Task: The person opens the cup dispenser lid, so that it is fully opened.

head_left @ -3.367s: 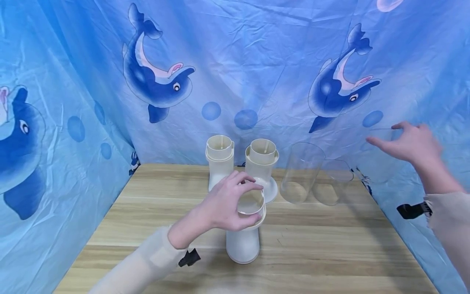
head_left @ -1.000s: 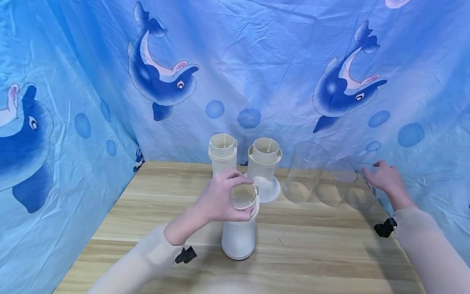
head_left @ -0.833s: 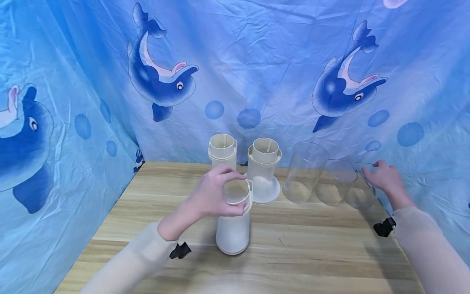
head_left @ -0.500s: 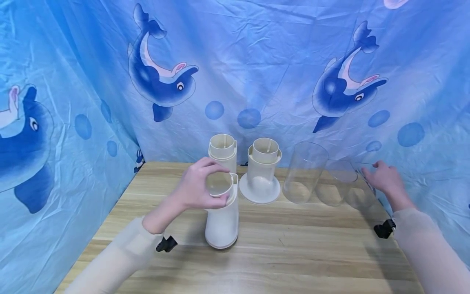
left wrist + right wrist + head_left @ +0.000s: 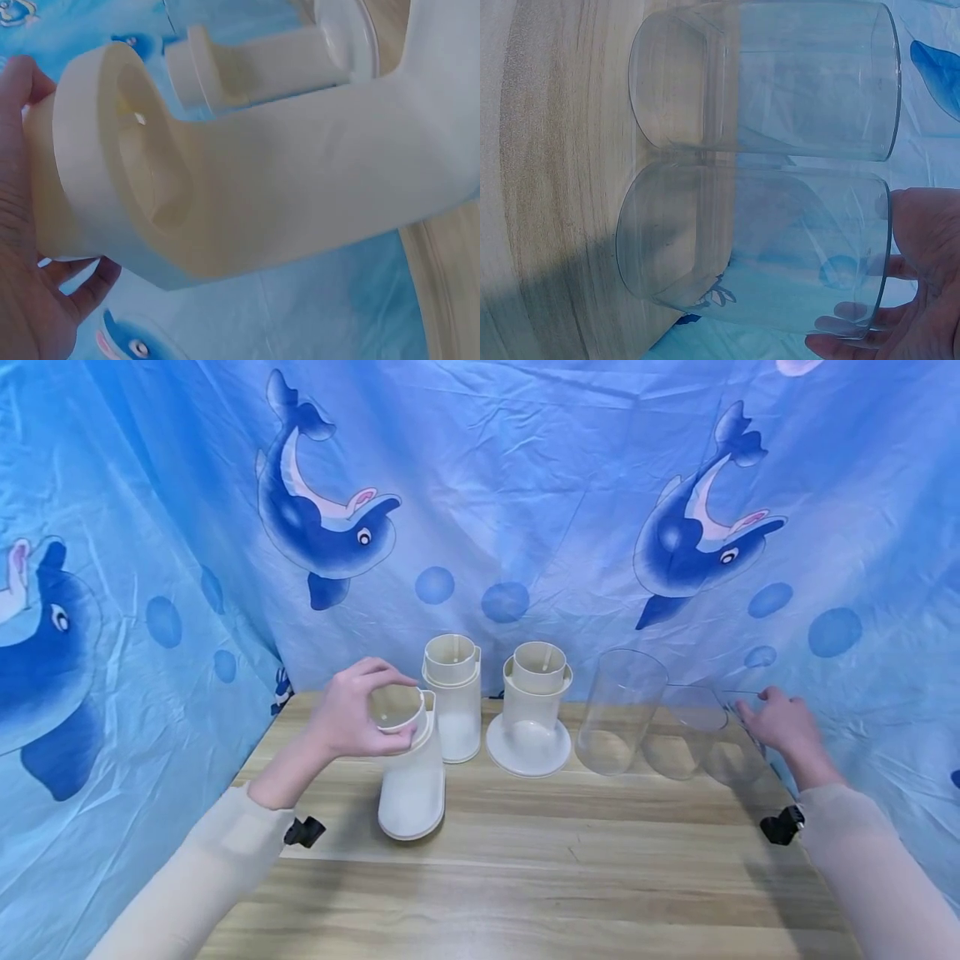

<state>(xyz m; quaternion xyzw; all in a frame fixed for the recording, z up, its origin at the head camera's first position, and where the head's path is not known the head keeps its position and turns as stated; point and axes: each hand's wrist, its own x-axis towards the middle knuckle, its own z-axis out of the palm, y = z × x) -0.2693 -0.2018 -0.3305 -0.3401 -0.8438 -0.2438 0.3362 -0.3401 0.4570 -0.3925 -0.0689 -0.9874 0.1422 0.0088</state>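
My left hand (image 5: 352,714) grips the upper collar of a cream-white plastic holder (image 5: 412,793), a cylindrical stand with a ring-like top; fingers and thumb span its rim. In the left wrist view, the left hand (image 5: 37,285) curls round the narrow end of this holder (image 5: 300,172). Whether its base touches the table is hard to tell. Far to the right, my right hand (image 5: 783,722) holds the rim of the rightmost clear cylinder (image 5: 738,764). The right wrist view has the thumb and fingers of the right hand (image 5: 922,277) about that clear cylinder's rim (image 5: 889,225).
Two similar cream-white holders, one at the back left (image 5: 457,718) and one with a round foot (image 5: 528,760), stand upright. Two more clear cylinders, a tall one (image 5: 626,714) and a middle one (image 5: 686,735), stand right of them. A dolphin-print cloth (image 5: 480,510) surrounds the wooden table (image 5: 570,877).
My left hand has carried the holder leftward and back, beside the back-left one. Earlier, my right hand lowered the rightmost clear cylinder to the table; it has since stayed at its rim.
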